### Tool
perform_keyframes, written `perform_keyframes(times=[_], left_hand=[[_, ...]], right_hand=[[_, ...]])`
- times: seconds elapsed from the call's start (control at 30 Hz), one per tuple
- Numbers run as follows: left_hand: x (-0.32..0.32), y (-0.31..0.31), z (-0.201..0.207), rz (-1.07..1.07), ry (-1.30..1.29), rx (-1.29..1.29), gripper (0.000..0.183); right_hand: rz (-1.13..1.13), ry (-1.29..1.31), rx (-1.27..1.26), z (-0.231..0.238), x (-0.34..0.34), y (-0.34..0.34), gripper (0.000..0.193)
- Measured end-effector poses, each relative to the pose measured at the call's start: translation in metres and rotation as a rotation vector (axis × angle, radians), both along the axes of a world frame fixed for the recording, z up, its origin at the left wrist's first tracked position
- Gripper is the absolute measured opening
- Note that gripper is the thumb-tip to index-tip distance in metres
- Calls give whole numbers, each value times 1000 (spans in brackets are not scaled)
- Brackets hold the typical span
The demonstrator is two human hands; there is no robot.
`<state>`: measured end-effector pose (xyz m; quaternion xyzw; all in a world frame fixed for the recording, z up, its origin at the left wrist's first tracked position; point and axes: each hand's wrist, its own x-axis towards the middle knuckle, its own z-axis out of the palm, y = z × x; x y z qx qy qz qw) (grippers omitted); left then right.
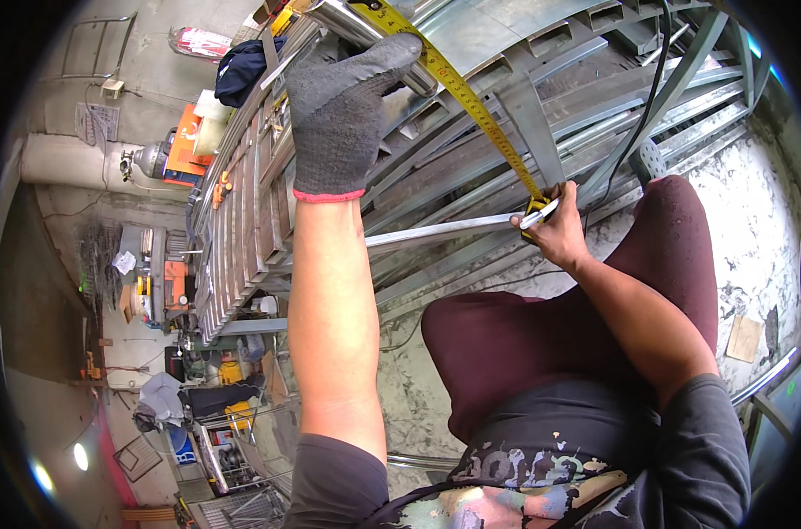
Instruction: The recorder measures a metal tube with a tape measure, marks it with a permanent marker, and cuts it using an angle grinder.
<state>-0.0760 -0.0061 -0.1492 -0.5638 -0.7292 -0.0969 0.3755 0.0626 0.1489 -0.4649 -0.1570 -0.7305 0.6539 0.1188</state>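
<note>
With the yellow tape measure [484,119] pinned to the steel tube [365,31] by the closed gloved left hand [339,110] and pinched at the thin rod [445,231] by the bare right hand [555,229], the reading could be spoiled by a slipped grip.

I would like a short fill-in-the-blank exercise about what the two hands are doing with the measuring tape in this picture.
1. The left hand wears a grey ____.
2. The yellow measuring tape runs from the left hand to the ____ hand.
3. The right hand is ____, without a glove.
4. Under the tape lies a welded metal frame of ____ colour.

Missing words: glove; right; bare; grey
</note>
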Motion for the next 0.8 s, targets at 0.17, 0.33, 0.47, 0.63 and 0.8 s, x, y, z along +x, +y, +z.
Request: perform_keyframes(times=[0.17,0.33,0.47,0.63,0.8], left_hand=[[-3,-6,-1,58,-39,-64,52],[-1,-7,4,44,33,-110,51],[0,-3,4,-23,-21,-62,50],[18,11,-1,-17,-416,98,46],[49,37,11,-36,-904,308,39]], right_hand=[[-19,36,30,-4,-2,0,80],[21,-7,-42,4,0,0,80],[9,16,-20,-3,0,1,80],[14,20,-9,0,-4,2,80],[18,19,-8,-2,-5,3,80]])
